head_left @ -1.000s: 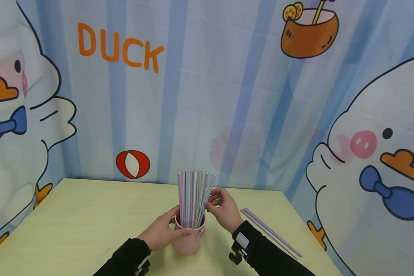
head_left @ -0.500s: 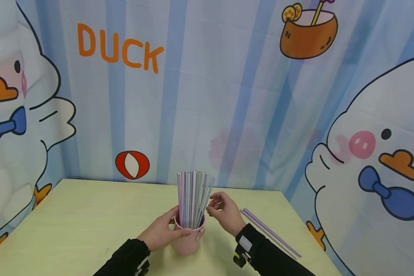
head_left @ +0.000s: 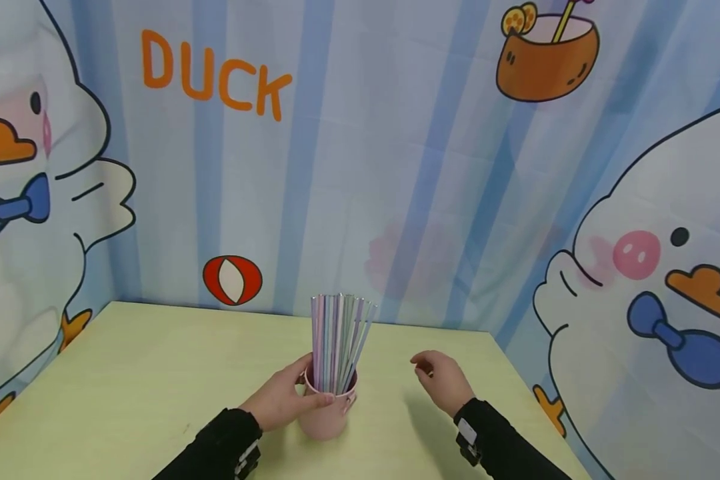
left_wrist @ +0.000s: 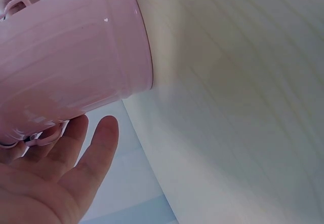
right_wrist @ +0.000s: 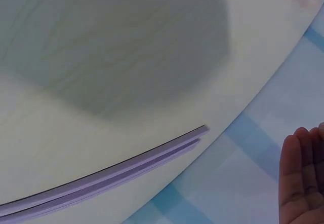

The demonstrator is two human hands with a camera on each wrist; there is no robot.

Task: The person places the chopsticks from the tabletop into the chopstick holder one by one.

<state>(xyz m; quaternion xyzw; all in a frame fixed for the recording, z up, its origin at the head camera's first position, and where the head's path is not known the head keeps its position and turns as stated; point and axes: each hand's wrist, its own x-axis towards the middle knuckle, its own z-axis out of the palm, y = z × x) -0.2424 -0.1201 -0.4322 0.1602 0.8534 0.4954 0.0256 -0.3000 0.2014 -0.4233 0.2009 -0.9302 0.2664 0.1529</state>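
A pink cup with small looped handles stands on the table, filled with a bundle of upright straws in purple, blue, green and clear tones. My left hand holds it by the rim, thumb across the front and fingers round the far left side. The left wrist view shows its fingers beside the cup's wall and handle. To the right, my right hand hovers over the table with loosely bent fingers and nothing in it. Below it, in the right wrist view, lie purple straws, hidden in the head view by hand and sleeve.
The pale wooden table ends at a back edge close behind the cup. A striped duck-print cloth hangs behind and along the sides.
My right hand has left the straw bundle and moved right and a little toward me, over the loose purple straws. The left hand keeps its hold on the cup.
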